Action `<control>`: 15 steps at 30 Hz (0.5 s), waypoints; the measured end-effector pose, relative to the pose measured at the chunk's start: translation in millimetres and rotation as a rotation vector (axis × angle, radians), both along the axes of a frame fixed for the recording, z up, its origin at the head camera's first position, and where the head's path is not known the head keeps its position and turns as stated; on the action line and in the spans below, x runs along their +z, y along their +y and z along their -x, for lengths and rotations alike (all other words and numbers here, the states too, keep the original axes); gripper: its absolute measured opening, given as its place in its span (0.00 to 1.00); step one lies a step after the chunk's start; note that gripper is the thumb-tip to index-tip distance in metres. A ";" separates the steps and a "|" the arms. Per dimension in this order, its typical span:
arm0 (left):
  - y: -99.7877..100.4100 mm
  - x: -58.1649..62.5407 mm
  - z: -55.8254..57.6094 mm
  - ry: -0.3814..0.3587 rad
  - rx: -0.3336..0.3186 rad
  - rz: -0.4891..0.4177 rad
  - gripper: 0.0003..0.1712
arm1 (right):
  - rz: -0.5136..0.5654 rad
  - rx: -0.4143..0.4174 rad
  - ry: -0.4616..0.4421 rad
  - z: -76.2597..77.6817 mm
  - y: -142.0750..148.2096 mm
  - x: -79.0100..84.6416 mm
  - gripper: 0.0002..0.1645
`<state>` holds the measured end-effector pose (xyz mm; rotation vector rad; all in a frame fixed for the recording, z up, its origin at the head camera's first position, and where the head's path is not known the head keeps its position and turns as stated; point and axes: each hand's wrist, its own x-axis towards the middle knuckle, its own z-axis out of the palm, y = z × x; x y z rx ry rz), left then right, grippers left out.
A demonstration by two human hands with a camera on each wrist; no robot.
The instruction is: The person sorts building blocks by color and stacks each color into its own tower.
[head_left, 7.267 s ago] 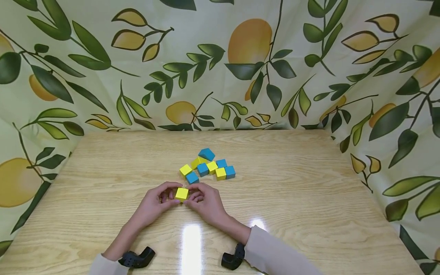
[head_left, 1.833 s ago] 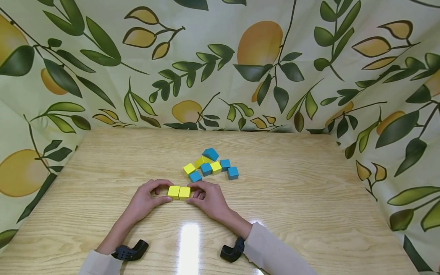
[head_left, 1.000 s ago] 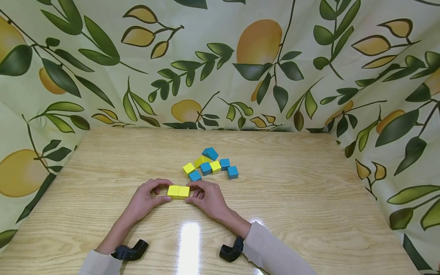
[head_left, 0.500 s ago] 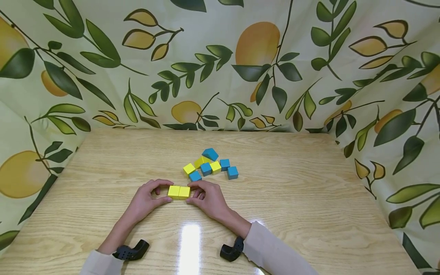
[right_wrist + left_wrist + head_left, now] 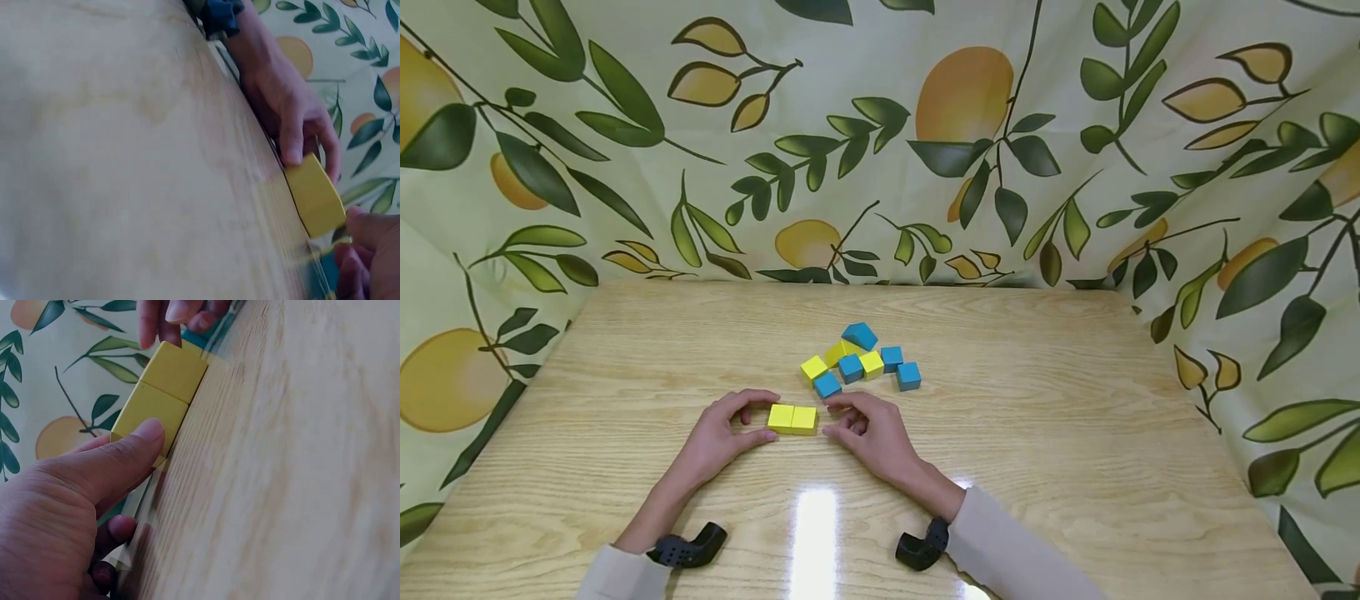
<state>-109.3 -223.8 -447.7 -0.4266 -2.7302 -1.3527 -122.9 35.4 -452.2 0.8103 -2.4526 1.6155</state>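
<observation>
Two yellow blocks sit side by side on the table, touching. My left hand [image 5: 721, 429] pinches the left yellow block [image 5: 780, 417] between thumb and index finger; the thumb [image 5: 134, 445] lies on its near face in the left wrist view. Just right of the right yellow block [image 5: 805, 421], my right hand [image 5: 874, 433] stands a small gap away in the head view. Its fingers are loosely bent and nothing is between them. In the right wrist view, the right hand [image 5: 375, 253] is cut off by the frame edge.
Behind the hands lie loose blocks: a blue prism [image 5: 860, 336], a yellow prism-like piece [image 5: 839, 352], yellow cubes [image 5: 814, 368] and several blue cubes [image 5: 908, 377]. The wooden table [image 5: 1037, 433] ends at a fruit-patterned cloth [image 5: 850, 150] at the back and sides.
Earlier one yellow block was between both hands; a second one from the pile then joined it. Since half a second ago, my right hand has let go and shifted slightly right.
</observation>
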 end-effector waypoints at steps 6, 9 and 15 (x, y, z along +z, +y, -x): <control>-0.4 -0.4 0.8 0.008 0.000 -0.007 0.25 | 0.047 -0.065 0.111 9.3 18.5 -1.5 0.17; -0.5 -0.8 0.8 0.012 -0.005 -0.009 0.25 | 0.038 -0.106 0.161 14.9 26.8 -1.0 0.17; 0.0 -1.3 0.6 0.014 -0.008 -0.017 0.25 | 0.015 -0.170 0.264 27.1 40.1 2.1 0.17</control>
